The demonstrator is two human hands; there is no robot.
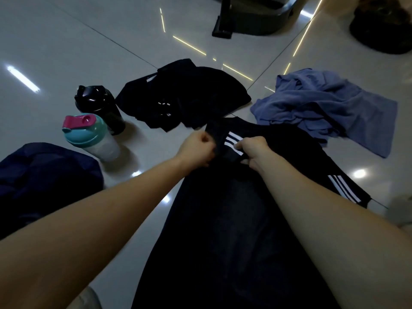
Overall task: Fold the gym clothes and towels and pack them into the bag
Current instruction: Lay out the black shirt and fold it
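"Hands: can you see them from where you stand?"

"Both. The left hand [197, 150] is clenched on the top edge of the black striped shirt [234, 219]. The right hand [253, 152] bunches the same shirt just beside its white shoulder stripes. Their fingertips are sunk in dark cloth, so I cannot tell how deep either hold goes."

"And the shirt?"

"It lies on the tiled floor [66, 41] and runs back toward the person. Its hem is cut off at the bottom, and both forearms cover part of it."

"What else is around?"

"A crumpled blue towel [323, 108] touches the shirt's far right side. A black garment [185, 97] lies beyond the hands, black on black and hard to read. To the left, a black shaker bottle [100, 105] and a teal-lidded bottle [93, 139] with a pink cap stand close together. At the left edge a navy bundle [44, 175] is cut off; I cannot tell whether it is a bag or clothing. In the top right corner there is a dark heap [383, 25], too blurred to name."
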